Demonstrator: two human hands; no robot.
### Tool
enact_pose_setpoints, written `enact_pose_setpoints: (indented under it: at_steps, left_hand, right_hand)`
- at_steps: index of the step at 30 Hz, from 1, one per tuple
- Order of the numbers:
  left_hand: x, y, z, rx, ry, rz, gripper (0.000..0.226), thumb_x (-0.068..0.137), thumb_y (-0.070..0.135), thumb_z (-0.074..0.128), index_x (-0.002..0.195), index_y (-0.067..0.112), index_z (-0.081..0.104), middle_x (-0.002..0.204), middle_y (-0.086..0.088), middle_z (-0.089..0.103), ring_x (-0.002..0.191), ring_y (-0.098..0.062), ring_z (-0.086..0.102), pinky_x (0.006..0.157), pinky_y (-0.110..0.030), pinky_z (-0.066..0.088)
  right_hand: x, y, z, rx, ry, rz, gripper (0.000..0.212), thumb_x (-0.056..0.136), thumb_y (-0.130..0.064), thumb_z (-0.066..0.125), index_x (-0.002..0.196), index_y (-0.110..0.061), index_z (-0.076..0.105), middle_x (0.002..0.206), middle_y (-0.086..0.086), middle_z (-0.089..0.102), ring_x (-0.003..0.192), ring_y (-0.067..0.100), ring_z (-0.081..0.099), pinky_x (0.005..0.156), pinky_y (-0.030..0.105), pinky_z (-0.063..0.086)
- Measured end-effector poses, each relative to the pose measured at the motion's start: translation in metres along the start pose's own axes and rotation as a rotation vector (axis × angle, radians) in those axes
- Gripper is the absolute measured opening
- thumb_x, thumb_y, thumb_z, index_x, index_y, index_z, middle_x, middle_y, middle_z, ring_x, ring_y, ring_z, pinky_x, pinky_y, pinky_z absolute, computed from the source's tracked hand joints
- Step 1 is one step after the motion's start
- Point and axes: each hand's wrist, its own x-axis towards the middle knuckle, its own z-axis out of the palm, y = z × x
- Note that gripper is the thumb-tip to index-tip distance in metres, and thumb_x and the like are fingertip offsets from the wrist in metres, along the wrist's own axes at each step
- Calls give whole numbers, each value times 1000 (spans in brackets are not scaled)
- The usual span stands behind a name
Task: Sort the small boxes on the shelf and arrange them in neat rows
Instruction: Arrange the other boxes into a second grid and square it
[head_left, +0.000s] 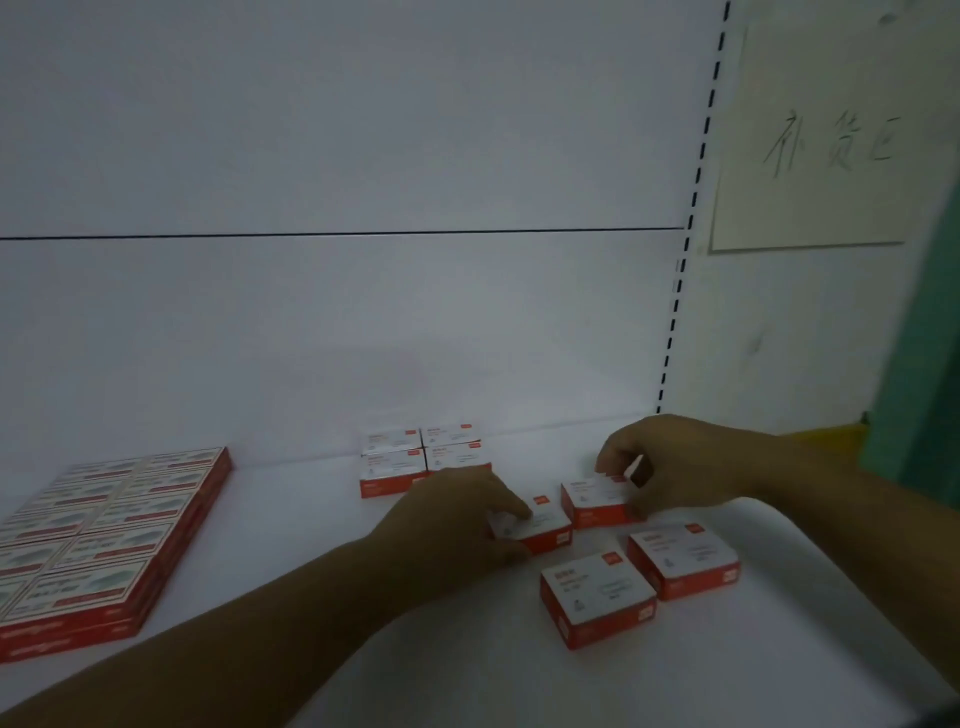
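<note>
The person is reaching both bare hands onto the white shelf (311, 675), each one closing on its own small red-and-white box. The left hand (447, 514) is lying over a box (540, 525) whose long axis is running left to right, tilted slightly out of square; the fingers are pressing on its top and near edge, so it reads as gripped, though the thumb side is hidden. The right hand (670, 462) is pinching a second box (592, 499) by its far right end, fingers curled over the top corner.

The relation that matters is this: the tidy block of four boxes (423, 457) is sitting against the back panel, beyond and to the left of both held boxes. The left hand's box is lying nearer to that block, just in front of its right half, so it is probably the one to slide in first, its long side turned parallel to the block's front. The right hand's box would then go beside it.

Two more loose boxes, one nearer the front (597, 597) and one to its right (685, 558), are waiting askew. A flat stack of larger red-edged packs (98, 530) is lying well apart at the left.
</note>
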Motion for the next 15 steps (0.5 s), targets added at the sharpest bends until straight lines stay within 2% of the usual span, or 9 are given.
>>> enact_pose_setpoints:
  at_steps: [3, 7, 11, 15]
  left_hand:
    - [-15, -16, -12, 34, 35, -145, 41, 79, 34, 66, 119, 30, 56, 127, 7, 54, 113, -11, 49, 97, -26, 40]
    - [-45, -50, -31, 88, 86, -247, 29, 78, 31, 66, 106, 29, 62, 121, 8, 57, 110, -9, 50, 98, -24, 40]
    - [-60, -68, -36, 92, 189, -327, 34, 76, 38, 69, 110, 30, 64, 125, 7, 58, 116, -8, 51, 100, -20, 34]
    - [-51, -72, -30, 68, 213, -403, 41, 75, 43, 69, 115, 33, 63, 130, 4, 56, 119, -9, 51, 100, -22, 35]
  right_hand:
    - [11, -20, 10, -53, 72, -58, 26, 75, -32, 73, 99, -35, 63, 102, -21, 58, 88, -2, 58, 73, 13, 45]
    - [33, -54, 28, -130, 141, -188, 36, 80, -39, 67, 114, -30, 63, 113, -13, 60, 93, 2, 56, 82, 19, 45]
    - [52, -80, 38, -209, 218, -263, 38, 81, -42, 63, 117, -28, 60, 114, -8, 57, 97, 7, 51, 85, 22, 41]
    - [62, -87, 38, -222, 233, -267, 39, 81, -43, 62, 117, -27, 61, 112, -6, 57, 98, 10, 52, 85, 23, 43]
